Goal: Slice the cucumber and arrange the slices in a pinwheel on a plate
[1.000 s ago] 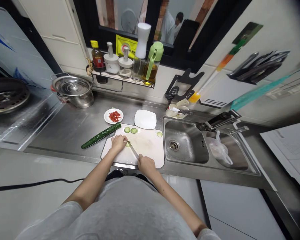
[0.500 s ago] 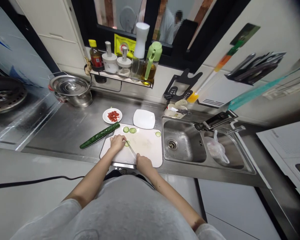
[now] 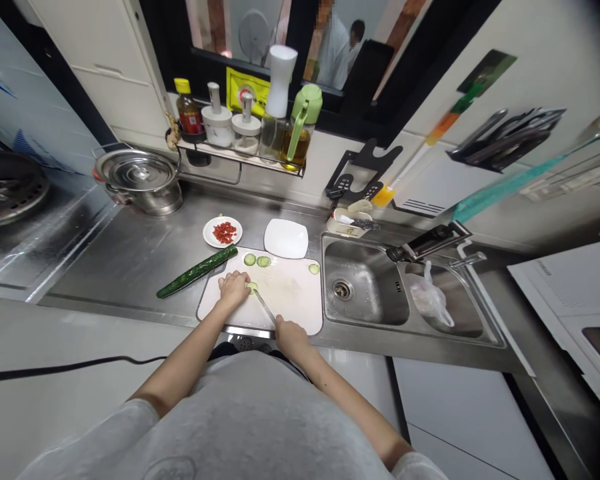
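Observation:
My right hand (image 3: 293, 340) is closed round the handle of a knife (image 3: 265, 306), whose blade points up and left over the white cutting board (image 3: 295, 303). Beside the blade tip lies a pale green cucumber slice (image 3: 253, 287). My left hand (image 3: 235, 288) touches that slice with its fingertips, the fingers bent and close together. More cucumber slices (image 3: 263, 261) lie near the board's top edge, and a single slice (image 3: 314, 269) is at its upper right. A long dark green cucumber (image 3: 195, 272) rests slanted at the left, its right end at the board's corner.
Behind the board are a plate of chopped red pieces (image 3: 225, 233) and a white square plate (image 3: 286, 239). A double sink (image 3: 367, 280) is at the right, with a plastic bag (image 3: 431, 297) in it. A lidded pot (image 3: 155, 190) stands back left, below a bottle rack (image 3: 240, 157).
The knife has moved slightly right, its tip away from my left fingers. My right hand has shifted a little right with it. The view has moved slightly.

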`<state>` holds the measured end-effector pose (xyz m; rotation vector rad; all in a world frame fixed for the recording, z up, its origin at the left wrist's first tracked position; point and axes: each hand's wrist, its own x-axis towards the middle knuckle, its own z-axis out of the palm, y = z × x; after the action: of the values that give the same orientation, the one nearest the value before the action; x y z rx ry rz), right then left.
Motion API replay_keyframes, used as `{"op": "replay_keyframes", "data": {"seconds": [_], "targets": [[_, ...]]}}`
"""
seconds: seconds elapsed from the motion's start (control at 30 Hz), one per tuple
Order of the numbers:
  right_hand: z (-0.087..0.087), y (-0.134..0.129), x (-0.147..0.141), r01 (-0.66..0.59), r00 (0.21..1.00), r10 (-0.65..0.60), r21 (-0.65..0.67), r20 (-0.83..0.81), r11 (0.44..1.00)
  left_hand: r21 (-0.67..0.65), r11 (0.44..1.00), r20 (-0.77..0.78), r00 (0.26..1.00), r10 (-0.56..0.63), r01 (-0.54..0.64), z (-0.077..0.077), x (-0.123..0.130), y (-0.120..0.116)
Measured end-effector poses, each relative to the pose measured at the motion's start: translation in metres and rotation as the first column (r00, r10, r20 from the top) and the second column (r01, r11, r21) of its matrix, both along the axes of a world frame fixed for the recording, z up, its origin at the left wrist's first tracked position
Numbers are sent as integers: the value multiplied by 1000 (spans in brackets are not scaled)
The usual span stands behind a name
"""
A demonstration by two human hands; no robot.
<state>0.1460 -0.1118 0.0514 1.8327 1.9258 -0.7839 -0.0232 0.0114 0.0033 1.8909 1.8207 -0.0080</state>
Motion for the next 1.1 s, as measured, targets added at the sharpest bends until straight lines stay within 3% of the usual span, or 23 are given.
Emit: {"op": "replay_keyframes", "data": {"seconds": [0.47,1.1], "targets": [[2,2,3,-1,1000,1,51,-5,999,-79,997,72,997,-4,9,-2,-2,6],[9,18,-6,-16,1000,16,1,-20,1000,-81,997,43,999,-10,13,-3,1,10]]}}
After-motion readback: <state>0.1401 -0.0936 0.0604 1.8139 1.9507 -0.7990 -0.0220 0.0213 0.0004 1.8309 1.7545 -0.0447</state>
